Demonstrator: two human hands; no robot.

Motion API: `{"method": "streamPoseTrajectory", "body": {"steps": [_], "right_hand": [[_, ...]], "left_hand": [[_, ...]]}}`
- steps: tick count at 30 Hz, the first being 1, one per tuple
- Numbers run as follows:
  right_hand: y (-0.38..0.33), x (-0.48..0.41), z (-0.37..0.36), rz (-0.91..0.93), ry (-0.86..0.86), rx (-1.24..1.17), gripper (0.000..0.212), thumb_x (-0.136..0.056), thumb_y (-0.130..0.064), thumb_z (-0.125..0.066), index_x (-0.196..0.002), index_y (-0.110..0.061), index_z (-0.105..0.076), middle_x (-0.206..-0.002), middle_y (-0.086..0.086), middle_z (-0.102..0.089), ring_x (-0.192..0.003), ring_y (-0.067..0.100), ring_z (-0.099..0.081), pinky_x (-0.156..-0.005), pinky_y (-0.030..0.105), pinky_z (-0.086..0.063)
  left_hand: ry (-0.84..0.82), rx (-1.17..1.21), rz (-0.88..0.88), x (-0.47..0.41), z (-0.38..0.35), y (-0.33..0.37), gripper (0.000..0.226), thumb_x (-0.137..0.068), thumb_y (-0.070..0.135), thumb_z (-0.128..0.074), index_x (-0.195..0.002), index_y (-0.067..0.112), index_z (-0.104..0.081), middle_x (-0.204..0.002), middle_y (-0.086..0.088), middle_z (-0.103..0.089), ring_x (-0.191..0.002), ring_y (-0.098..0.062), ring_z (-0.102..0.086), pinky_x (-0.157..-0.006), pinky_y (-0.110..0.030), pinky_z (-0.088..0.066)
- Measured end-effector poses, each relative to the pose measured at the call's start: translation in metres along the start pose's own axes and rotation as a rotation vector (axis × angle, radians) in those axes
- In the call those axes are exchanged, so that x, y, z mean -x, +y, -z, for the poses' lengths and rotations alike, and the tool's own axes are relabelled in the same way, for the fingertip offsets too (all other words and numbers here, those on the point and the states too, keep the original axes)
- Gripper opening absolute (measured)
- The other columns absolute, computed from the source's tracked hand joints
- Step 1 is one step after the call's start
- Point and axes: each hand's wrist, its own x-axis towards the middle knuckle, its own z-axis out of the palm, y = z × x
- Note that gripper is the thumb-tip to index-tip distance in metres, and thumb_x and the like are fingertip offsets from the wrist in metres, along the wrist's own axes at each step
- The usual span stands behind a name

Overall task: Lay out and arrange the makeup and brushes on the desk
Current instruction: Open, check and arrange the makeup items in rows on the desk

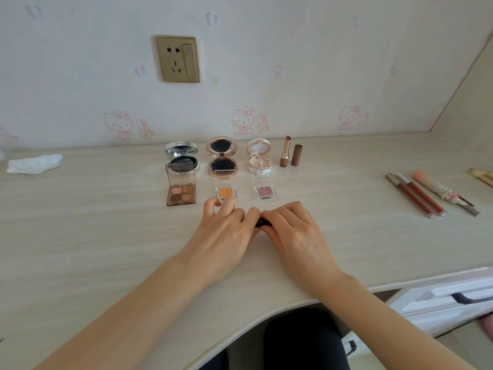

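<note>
Trousers [301,340], dark, show at the lower edge below the curved rim of the desk [80,236]. Left hand [222,231] and right hand [296,231] meet at mid-desk with fingers curled, both gripping a small black item [262,222] between them; only a short stretch of it shows, so its kind cannot be told. Left thumb and forefinger stand raised just in front of the orange shadow [225,192].

Front row, left to right: 4-pan palette [181,189], orange shadow, pink shadow [265,190], all 3 with clear lids upright.

Back row, near the wall: silver compact [182,153], rose-gold compact [221,156], pink compact [258,157], all 3 open with mirrors raised. The palette lid overlaps the silver compact in view. Right of the pink compact stands an uncapped lipstick [285,153], its brown cap [296,155] upright just beside it.

Far right, well apart from the rows: 2 gloss tubes [416,194] lying side by side, a pink-tipped brush [432,184] beside them, and more brushes [482,177] cut by the frame edge.

Far left: crumpled tissue [33,163]. On the wall: gold socket [178,59]
</note>
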Motion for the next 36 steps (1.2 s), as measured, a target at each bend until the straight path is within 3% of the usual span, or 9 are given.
{"method": "streamPoseTrajectory", "body": {"steps": [4, 10, 17, 20, 23, 25, 27, 31, 36], "right_hand": [[0.000, -0.001, 0.003, -0.005, -0.014, -0.072, 0.025, -0.096, -0.028, -0.047, -0.104, -0.014, -0.067, -0.089, -0.004, -0.064, -0.085, 0.022, -0.053, -0.073, 0.033, -0.049], [-0.003, 0.000, 0.013, -0.145, -0.010, -0.258, 0.028, -0.090, -0.022, -0.057, -0.117, -0.015, -0.054, -0.096, -0.005, -0.058, -0.093, 0.018, -0.054, -0.078, 0.029, -0.046], [-0.001, 0.001, 0.017, -0.228, 0.078, -0.385, 0.021, -0.084, -0.009, -0.067, -0.103, -0.015, -0.060, -0.089, -0.005, -0.055, -0.086, 0.012, -0.054, -0.076, 0.021, -0.045], [0.000, 0.000, 0.017, -0.231, 0.093, -0.388, 0.019, -0.083, -0.007, -0.067, -0.101, -0.012, -0.064, -0.091, -0.005, -0.055, -0.086, 0.011, -0.054, -0.076, 0.021, -0.046], [0.000, -0.001, 0.017, -0.234, 0.090, -0.384, 0.018, -0.083, -0.007, -0.068, -0.100, -0.011, -0.065, -0.091, -0.006, -0.056, -0.087, 0.008, -0.053, -0.077, 0.018, -0.044], [0.000, -0.001, 0.017, -0.227, 0.086, -0.391, 0.016, -0.084, -0.008, -0.069, -0.099, -0.011, -0.066, -0.091, -0.006, -0.056, -0.088, 0.007, -0.053, -0.078, 0.016, -0.043], [0.001, -0.002, 0.019, -0.239, 0.083, -0.418, 0.014, -0.084, -0.010, -0.069, -0.098, -0.012, -0.067, -0.091, -0.007, -0.057, -0.087, 0.005, -0.053, -0.078, 0.013, -0.042], [0.008, -0.009, 0.025, -0.561, 0.027, -0.682, 0.005, -0.086, -0.019, -0.067, -0.090, -0.022, -0.066, -0.093, -0.007, -0.064, -0.089, 0.004, -0.060, -0.078, 0.019, -0.048], [0.034, -0.016, 0.034, -0.699, -0.035, -0.788, 0.007, -0.088, -0.017, -0.063, -0.090, -0.025, -0.063, -0.088, -0.010, -0.070, -0.091, 0.004, -0.065, -0.080, 0.030, -0.053]], "left_hand": [[-0.047, 0.048, -0.001, 0.001, -0.002, -0.010, 0.033, -0.098, 0.041, -0.027, -0.093, 0.020, -0.052, -0.073, 0.008, -0.051, -0.087, -0.021, -0.044, -0.082, -0.039, -0.030], [-0.195, 0.368, 0.167, 0.002, -0.006, -0.014, 0.039, -0.094, 0.053, -0.016, -0.105, 0.030, -0.045, -0.098, 0.022, -0.049, -0.099, -0.009, -0.036, -0.090, -0.034, -0.024], [-0.170, 0.742, 0.360, 0.001, 0.001, -0.009, 0.015, -0.098, 0.036, -0.042, -0.107, 0.027, -0.049, -0.088, 0.016, -0.049, -0.092, -0.006, -0.037, -0.093, -0.033, -0.032], [-0.099, 0.928, 0.413, 0.000, 0.003, -0.009, 0.009, -0.097, 0.032, -0.047, -0.099, 0.035, -0.038, -0.097, 0.002, -0.055, -0.083, -0.003, -0.047, -0.080, -0.023, -0.039], [-0.054, 1.005, 0.445, -0.001, 0.004, -0.007, 0.012, -0.098, 0.028, -0.046, -0.095, 0.031, -0.035, -0.079, -0.003, -0.057, -0.058, -0.005, -0.040, -0.060, -0.021, -0.035], [-0.039, 1.051, 0.456, -0.002, 0.005, -0.006, 0.008, -0.098, 0.027, -0.046, -0.098, 0.024, -0.039, -0.073, 0.004, -0.056, -0.061, -0.009, -0.047, -0.062, -0.026, -0.040], [-0.008, 1.076, 0.474, -0.002, 0.004, -0.008, 0.007, -0.096, 0.027, -0.050, -0.098, 0.021, -0.047, -0.084, 0.008, -0.060, -0.081, -0.011, -0.057, -0.073, -0.028, -0.046], [-0.020, 1.025, 0.456, -0.008, 0.006, -0.008, 0.003, -0.093, 0.027, -0.057, -0.093, 0.030, -0.058, -0.094, 0.018, -0.057, -0.093, -0.008, -0.052, -0.077, -0.015, -0.041], [-0.030, 1.039, 0.402, -0.027, 0.009, 0.004, 0.012, -0.092, 0.016, -0.060, -0.095, 0.027, -0.064, -0.089, 0.012, -0.060, -0.086, -0.011, -0.055, -0.075, -0.024, -0.046]]}}
